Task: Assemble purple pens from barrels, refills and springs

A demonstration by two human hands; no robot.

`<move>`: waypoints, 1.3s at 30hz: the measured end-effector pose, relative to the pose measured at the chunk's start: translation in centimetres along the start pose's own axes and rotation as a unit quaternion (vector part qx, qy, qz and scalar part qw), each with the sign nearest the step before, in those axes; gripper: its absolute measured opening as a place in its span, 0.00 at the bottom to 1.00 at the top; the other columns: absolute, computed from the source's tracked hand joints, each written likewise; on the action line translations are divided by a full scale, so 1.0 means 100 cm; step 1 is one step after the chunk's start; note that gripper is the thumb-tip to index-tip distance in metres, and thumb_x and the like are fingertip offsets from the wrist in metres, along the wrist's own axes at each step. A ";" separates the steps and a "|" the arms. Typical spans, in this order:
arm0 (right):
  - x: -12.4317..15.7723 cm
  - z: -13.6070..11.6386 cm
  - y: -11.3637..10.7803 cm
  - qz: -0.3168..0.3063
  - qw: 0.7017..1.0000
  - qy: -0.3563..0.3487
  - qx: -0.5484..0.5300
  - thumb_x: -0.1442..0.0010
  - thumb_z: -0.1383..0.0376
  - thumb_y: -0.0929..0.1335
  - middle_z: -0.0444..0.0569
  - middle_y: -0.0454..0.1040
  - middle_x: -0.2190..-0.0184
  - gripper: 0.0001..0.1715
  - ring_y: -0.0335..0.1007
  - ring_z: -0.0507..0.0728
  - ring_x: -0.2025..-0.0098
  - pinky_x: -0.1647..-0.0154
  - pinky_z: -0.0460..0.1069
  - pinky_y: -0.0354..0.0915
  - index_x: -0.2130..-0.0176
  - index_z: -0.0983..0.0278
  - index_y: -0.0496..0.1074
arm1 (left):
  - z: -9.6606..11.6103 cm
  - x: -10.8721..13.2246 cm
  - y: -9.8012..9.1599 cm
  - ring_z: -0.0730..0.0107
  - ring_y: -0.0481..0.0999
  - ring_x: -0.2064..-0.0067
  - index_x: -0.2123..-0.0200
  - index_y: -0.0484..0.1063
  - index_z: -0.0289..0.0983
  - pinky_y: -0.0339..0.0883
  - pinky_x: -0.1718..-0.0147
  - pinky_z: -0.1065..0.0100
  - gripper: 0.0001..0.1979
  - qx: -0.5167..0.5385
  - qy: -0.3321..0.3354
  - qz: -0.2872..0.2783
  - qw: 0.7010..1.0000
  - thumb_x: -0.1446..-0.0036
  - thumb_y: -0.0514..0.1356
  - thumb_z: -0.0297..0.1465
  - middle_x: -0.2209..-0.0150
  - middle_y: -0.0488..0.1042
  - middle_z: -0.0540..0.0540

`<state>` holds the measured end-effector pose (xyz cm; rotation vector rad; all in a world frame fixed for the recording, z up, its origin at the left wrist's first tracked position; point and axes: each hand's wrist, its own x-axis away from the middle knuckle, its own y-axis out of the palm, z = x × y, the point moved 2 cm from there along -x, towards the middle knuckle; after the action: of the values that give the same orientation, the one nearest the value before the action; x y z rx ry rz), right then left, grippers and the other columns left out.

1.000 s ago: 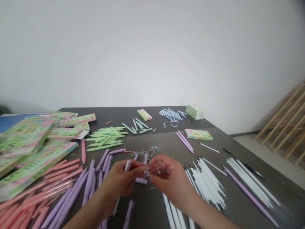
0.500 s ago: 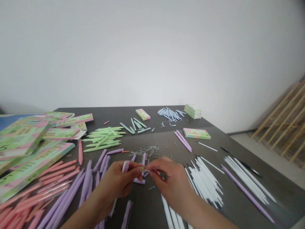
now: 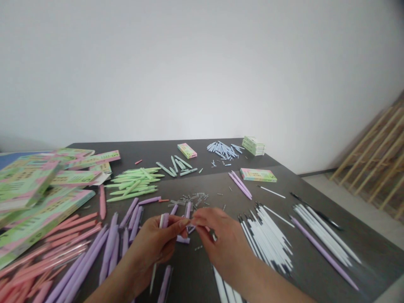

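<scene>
My left hand (image 3: 158, 240) is closed around a short purple pen part (image 3: 164, 220) that shows above the fingers. From beneath the same hand a thin white pen refill (image 3: 153, 278) sticks out downward. My right hand (image 3: 225, 240) is pinched, its fingertips meeting those of the left; whatever lies between them is too small and covered to name. Behind the hands lie small clear pieces (image 3: 198, 198) and several purple pen parts (image 3: 188, 208). White refills (image 3: 268, 237) with dark ends are heaped to the right of my right hand.
Pink and green boxes (image 3: 72, 210) pile up on the left, above coral pen parts (image 3: 47, 265). Green pens (image 3: 135, 183) lie farther back. Blue pen parts (image 3: 221, 148) and a stack of boxes (image 3: 253, 145) stand at the far edge. A purple pen (image 3: 325, 252) lies right.
The view has shifted slightly, so things on the table appear a little farther left. Both hands stay together with fingertips meeting; the right fingers have moved only slightly.
</scene>
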<state>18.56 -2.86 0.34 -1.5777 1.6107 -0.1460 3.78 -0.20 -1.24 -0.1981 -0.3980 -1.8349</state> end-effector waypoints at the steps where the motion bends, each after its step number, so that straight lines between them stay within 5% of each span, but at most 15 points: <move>1: 0.000 0.000 0.000 0.001 1.000 -0.002 0.000 0.45 0.76 0.64 0.48 0.74 0.65 0.12 0.70 0.54 0.64 0.64 0.46 0.65 0.64 0.61 0.71 | 0.000 0.000 0.000 0.84 0.42 0.87 0.81 0.68 0.35 0.35 0.87 0.74 0.15 0.003 0.000 -0.004 1.000 0.53 0.62 0.41 0.91 0.47 0.61; 9: -0.001 0.003 -0.001 -0.013 0.998 0.024 -0.054 0.45 0.76 0.64 0.45 0.74 0.67 0.12 0.71 0.53 0.63 0.63 0.46 0.65 0.63 0.61 0.68 | 0.001 -0.003 0.001 0.86 0.43 0.88 0.81 0.68 0.34 0.37 0.88 0.76 0.17 0.000 0.010 -0.008 1.000 0.52 0.61 0.41 0.92 0.48 0.61; 14: 0.000 0.002 0.000 -0.014 1.000 0.004 0.004 0.44 0.75 0.63 0.48 0.73 0.67 0.12 0.69 0.53 0.65 0.64 0.47 0.65 0.64 0.62 0.70 | 0.000 -0.006 0.003 0.87 0.48 0.90 0.69 0.71 0.34 0.39 0.91 0.77 0.17 -0.002 0.032 0.034 0.999 0.59 0.65 0.41 0.85 0.69 0.53; 20: 0.005 0.001 0.005 -0.053 0.995 -0.064 0.057 0.41 0.76 0.59 0.50 0.74 0.68 0.17 0.67 0.56 0.63 0.62 0.50 0.66 0.57 0.63 0.69 | -0.004 -0.011 0.002 0.84 0.53 0.90 0.70 0.72 0.33 0.43 0.91 0.77 0.20 -0.086 0.085 0.076 0.990 0.60 0.64 0.44 0.85 0.72 0.50; 25: 0.004 -0.002 0.004 -0.011 0.995 -0.046 -0.087 0.47 0.79 0.61 0.47 0.68 0.50 0.29 0.62 0.55 0.47 0.46 0.53 0.61 0.49 0.56 0.64 | -0.009 -0.010 0.006 0.85 0.50 0.91 0.68 0.71 0.34 0.40 0.91 0.77 0.20 -0.018 0.082 0.054 0.995 0.60 0.65 0.43 0.85 0.70 0.52; 30: 0.002 -0.001 0.007 -0.010 0.968 0.035 -0.248 0.50 0.80 0.61 0.46 0.65 0.48 0.32 0.62 0.54 0.46 0.51 0.50 0.66 0.50 0.54 0.65 | -0.002 -0.001 0.009 0.85 0.51 0.89 0.66 0.70 0.34 0.40 0.90 0.78 0.19 0.020 0.073 0.055 0.996 0.58 0.65 0.42 0.85 0.70 0.52; 39: -0.008 0.000 -0.008 -0.008 0.984 0.052 -0.171 0.46 0.73 0.66 0.45 0.74 0.72 0.09 0.70 0.52 0.69 0.66 0.45 0.65 0.68 0.61 0.75 | 0.016 0.009 0.006 0.86 0.49 0.88 0.77 0.69 0.34 0.39 0.88 0.76 0.13 0.029 0.111 0.068 0.991 0.56 0.64 0.39 0.86 0.67 0.54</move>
<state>19.04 -2.34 1.20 -1.8689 1.7749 0.0434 3.97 -0.54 0.62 0.0189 -0.2738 -1.6884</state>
